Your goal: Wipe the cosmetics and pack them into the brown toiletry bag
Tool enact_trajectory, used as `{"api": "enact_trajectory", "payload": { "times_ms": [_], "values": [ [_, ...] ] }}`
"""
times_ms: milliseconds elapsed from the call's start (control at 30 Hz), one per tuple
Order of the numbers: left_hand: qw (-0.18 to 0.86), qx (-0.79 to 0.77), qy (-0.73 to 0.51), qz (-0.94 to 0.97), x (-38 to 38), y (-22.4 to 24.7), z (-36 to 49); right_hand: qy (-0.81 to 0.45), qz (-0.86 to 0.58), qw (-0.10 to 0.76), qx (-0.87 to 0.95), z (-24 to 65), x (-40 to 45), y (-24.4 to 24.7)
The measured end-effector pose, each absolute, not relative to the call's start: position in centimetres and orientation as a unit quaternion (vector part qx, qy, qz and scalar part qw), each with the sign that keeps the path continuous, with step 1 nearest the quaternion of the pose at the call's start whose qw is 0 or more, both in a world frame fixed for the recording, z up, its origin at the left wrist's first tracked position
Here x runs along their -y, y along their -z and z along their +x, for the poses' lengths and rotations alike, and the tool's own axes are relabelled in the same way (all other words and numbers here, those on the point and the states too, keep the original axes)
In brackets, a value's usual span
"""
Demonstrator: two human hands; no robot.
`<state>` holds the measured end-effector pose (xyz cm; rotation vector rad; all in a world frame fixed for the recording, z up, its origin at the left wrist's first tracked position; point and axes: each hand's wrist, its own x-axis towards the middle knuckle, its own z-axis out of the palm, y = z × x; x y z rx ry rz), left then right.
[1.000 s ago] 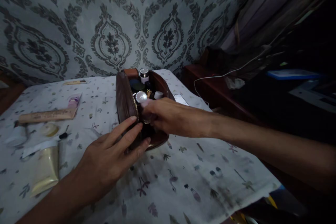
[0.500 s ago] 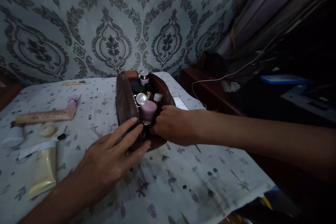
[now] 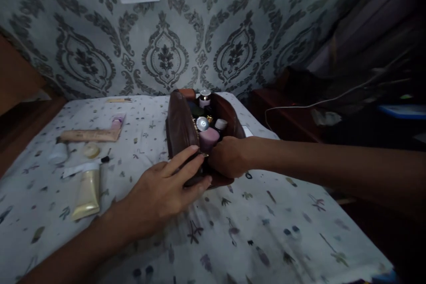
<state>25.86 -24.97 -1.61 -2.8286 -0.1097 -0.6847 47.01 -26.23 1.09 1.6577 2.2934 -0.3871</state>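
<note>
A brown zippered bag (image 3: pixel 182 126) stands unzipped on the patterned cloth. Inside it are a pink jar (image 3: pixel 209 138), a silver-topped container (image 3: pixel 202 124), a bottle with a white cap (image 3: pixel 221 124) and a bottle with a silver lid (image 3: pixel 205 96) at the back. My left hand (image 3: pixel 169 186) rests its spread fingertips on the bag's near left edge. Into the bag's near right part reaches my right hand (image 3: pixel 229 156), its fingers curled and their tips hidden inside, beside the pink jar. What it holds, if anything, is out of sight.
On the cloth (image 3: pixel 133 257) at left lie a yellow tube (image 3: pixel 87 191), a beige tube (image 3: pixel 88 135), a small round jar (image 3: pixel 91 150) and a white container (image 3: pixel 58 153). A phone (image 3: pixel 247 131) lies partly hidden behind the bag. A white cable (image 3: pixel 299 106) runs at right.
The view has swung left, so everything appears farther right. My right hand sits slightly deeper in the bag; my left hand stays on its edge.
</note>
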Motion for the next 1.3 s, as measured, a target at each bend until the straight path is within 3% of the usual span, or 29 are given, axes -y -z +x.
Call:
{"api": "enact_trajectory", "payload": {
  "times_ms": [100, 200, 467, 833, 1300],
  "values": [
    [0.11, 0.031, 0.245, -0.963, 24.9, 1.3, 25.9, 0.139, 0.539, 0.239, -0.796, 46.8, 26.2, -1.3],
    [0.102, 0.028, 0.262, -0.959, 24.8, 1.1, 26.0, 0.128, 0.522, 0.284, -0.794, 46.5, 26.1, -2.1],
    [0.1, 0.037, 0.261, -0.959, 24.9, 0.9, 25.9, 0.129, 0.509, 0.309, -0.793, 46.4, 25.7, -3.1],
    [0.106, 0.039, 0.247, -0.962, 24.9, 0.9, 25.8, 0.162, 0.467, 0.295, -0.818, 47.9, 25.3, -0.6],
    [0.095, 0.031, 0.238, -0.966, 24.8, 1.2, 25.8, 0.158, 0.438, 0.288, -0.837, 46.6, 25.5, -3.7]
  ]
}}
